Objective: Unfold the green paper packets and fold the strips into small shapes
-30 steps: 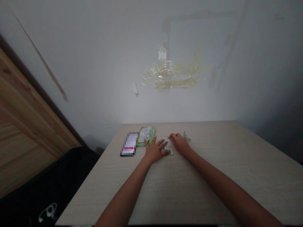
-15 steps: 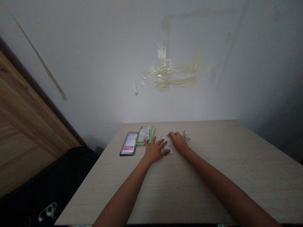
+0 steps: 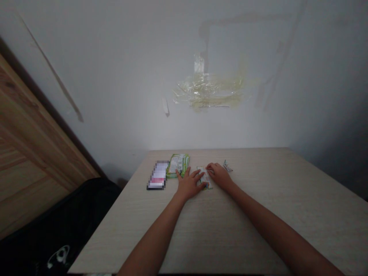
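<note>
A small white-and-green printed paper (image 3: 206, 179) lies on the table between my two hands. My left hand (image 3: 188, 186) rests with its fingers spread; the fingertips on its right press on the paper, and those on its left touch the edge of a stack of green-and-white printed packets (image 3: 176, 163). At the paper's upper right edge is my right hand (image 3: 218, 173), its fingertips pinched together on the edge. Those fingers hide part of the paper. Just beyond the right hand lies a small crumpled printed scrap (image 3: 228, 166).
A phone (image 3: 158, 175) with a blurred screen lies left of the packets. The pale wooden table (image 3: 230, 237) meets a wall with peeling clear tape (image 3: 207, 92). At the left are a wooden panel (image 3: 31, 153) and a black bag (image 3: 71, 214) with a white print.
My right hand's fingertips have shifted slightly down and toward me along the paper's edge. My left hand stays spread in its place. The whole view has shifted a little.
</note>
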Motion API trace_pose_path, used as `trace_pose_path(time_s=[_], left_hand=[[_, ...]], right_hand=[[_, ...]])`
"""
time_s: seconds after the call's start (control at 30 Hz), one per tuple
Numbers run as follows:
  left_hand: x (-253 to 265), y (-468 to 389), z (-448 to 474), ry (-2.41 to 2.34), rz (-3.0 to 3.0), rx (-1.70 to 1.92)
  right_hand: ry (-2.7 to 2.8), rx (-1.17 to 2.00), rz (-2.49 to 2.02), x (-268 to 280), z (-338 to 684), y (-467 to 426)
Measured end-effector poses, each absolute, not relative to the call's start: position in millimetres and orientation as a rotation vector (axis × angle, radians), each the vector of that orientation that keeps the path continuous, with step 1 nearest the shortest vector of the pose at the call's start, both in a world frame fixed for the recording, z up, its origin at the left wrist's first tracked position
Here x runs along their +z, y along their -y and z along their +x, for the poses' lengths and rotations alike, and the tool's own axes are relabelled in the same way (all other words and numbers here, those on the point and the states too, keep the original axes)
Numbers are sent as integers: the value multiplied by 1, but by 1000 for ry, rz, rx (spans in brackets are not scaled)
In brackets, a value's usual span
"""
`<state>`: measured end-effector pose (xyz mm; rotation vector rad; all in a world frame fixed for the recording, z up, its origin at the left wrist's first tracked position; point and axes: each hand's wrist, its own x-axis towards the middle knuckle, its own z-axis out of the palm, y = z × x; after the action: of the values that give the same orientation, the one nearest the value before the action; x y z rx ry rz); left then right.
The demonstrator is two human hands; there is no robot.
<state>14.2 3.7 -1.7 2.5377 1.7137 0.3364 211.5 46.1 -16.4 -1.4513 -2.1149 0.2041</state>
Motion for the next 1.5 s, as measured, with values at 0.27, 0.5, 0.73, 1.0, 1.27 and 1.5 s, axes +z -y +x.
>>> trace_pose_path(time_s=[0.27,0.5,0.73,1.0,1.27,1.5], left_hand=[[1,-3,15,-1743,2545,301],[2,-2,15,-1735,2551,305],[-1,-5,15,-1749,2562,324],[-3,-6,14,-1728,2561,361],[-3,-6,14,-1734,2547,366],[-1,-4,15,-1756,2563,329]], right_hand=[[2218,54,-1315,-16,210,-39],[2254,49,-1223,-17,216,-31],[2301,102,-1110,-12,223,-14],[2341,204,-1075,-3,227,4],[2327,357,-1034,-2,233,20],[2266,438,-980,-5,236,20]])
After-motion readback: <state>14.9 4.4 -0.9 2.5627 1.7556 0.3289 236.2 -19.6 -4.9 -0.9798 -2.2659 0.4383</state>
